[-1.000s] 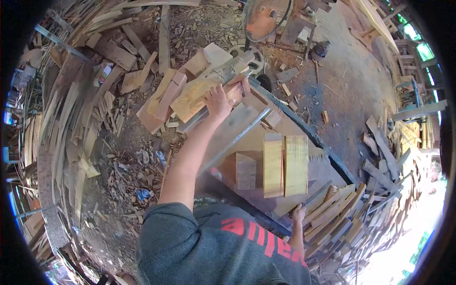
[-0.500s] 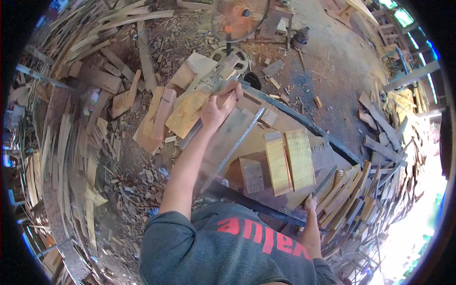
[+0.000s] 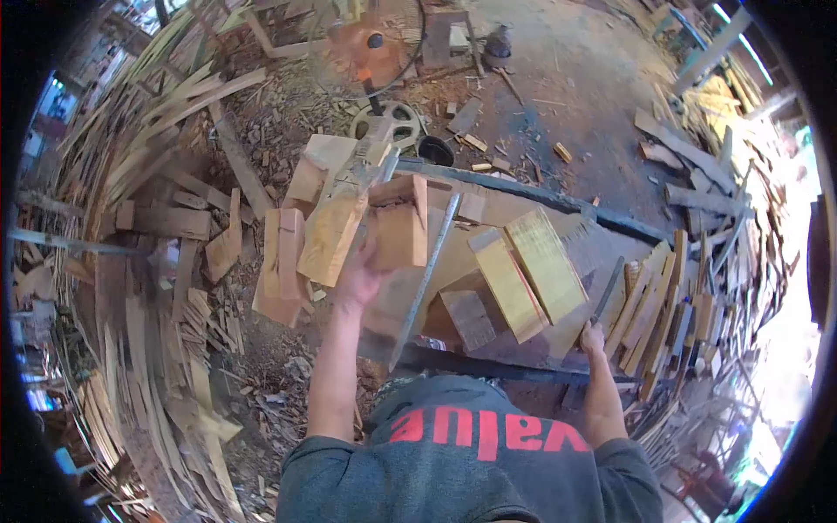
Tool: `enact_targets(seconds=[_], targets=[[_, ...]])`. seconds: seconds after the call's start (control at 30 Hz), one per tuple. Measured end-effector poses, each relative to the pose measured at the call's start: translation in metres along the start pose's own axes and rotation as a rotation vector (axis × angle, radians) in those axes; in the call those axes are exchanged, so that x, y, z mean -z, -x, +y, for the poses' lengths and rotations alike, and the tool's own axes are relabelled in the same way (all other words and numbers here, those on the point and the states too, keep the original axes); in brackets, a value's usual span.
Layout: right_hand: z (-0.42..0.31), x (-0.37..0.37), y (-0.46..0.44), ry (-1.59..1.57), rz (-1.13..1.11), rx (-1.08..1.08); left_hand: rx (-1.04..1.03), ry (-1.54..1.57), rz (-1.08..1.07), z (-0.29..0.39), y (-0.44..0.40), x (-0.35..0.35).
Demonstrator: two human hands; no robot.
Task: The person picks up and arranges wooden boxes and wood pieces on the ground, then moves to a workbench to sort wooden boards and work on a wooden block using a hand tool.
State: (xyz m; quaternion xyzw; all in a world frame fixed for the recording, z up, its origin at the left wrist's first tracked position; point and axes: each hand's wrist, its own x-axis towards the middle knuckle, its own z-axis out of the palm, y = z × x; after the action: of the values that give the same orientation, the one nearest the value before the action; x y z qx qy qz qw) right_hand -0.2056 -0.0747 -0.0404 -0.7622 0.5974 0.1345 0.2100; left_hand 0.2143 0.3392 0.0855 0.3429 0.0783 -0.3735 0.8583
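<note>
My left hand (image 3: 361,277) is closed on the lower left of a wooden block (image 3: 400,237), partly hidden behind it. The block is tilted so a broad face shows, with a dark split edge at its top. My right hand (image 3: 593,336) is wrapped round the near end of a dark, narrow flat bar (image 3: 609,290) whose exact kind I cannot make out. Between the hands, two yellowish blocks (image 3: 547,268) lie on the worktable (image 3: 453,261) beside a greyish block (image 3: 469,319). A long metal strip (image 3: 428,272) crosses the table just right of the held block.
Cut blocks (image 3: 281,261) are piled left of my left hand. A spoked wheel (image 3: 386,127) and black bucket (image 3: 436,152) stand beyond the table. Stacked boards (image 3: 647,305) line the right; offcuts and long slats (image 3: 139,349) cover the left floor. A fan (image 3: 370,44) stands farther back.
My left hand has drawn back toward me and turned the wooden block, so its broad face now shows. My right hand still grips the bar. The camera view has swung.
</note>
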Motion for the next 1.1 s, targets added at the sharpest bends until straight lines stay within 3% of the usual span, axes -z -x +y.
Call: enact_targets(seconds=[0.07, 0.17, 0.23, 0.47, 0.67, 0.87, 0.93, 1.0, 1.1], targets=[[0.002, -0.001, 0.0, -0.007, 0.004, -0.008, 0.088, 0.12, 0.051, -0.019, 0.001, 0.01], [0.008, -0.005, -0.003, -0.024, 0.019, 0.013, 0.115, 0.182, -0.045, -0.036, 0.003, 0.02], [0.011, -0.008, -0.004, -0.028, 0.03, 0.035, 0.212, 0.445, -0.167, -0.045, 0.003, 0.032], [0.006, -0.004, 0.001, -0.09, 0.003, -0.014, 0.231, 0.464, -0.028, -0.037, 0.021, 0.051], [0.001, 0.0, 0.006, -0.058, 0.008, -0.027, 0.19, 0.335, 0.053, -0.017, 0.048, 0.063], [0.004, -0.004, 0.002, -0.028, 0.013, -0.011, 0.14, 0.06, 0.291, -0.02, 0.051, 0.084], [0.004, -0.004, 0.001, -0.034, 0.007, -0.014, 0.02, -0.257, 0.262, -0.025, 0.049, 0.084], [0.004, -0.003, 0.002, -0.041, 0.003, -0.016, 0.013, -0.342, 0.232, -0.019, 0.051, 0.059], [-0.003, 0.004, 0.007, -0.062, -0.022, -0.039, -0.178, -0.698, 0.144, -0.015, 0.048, 0.04]])
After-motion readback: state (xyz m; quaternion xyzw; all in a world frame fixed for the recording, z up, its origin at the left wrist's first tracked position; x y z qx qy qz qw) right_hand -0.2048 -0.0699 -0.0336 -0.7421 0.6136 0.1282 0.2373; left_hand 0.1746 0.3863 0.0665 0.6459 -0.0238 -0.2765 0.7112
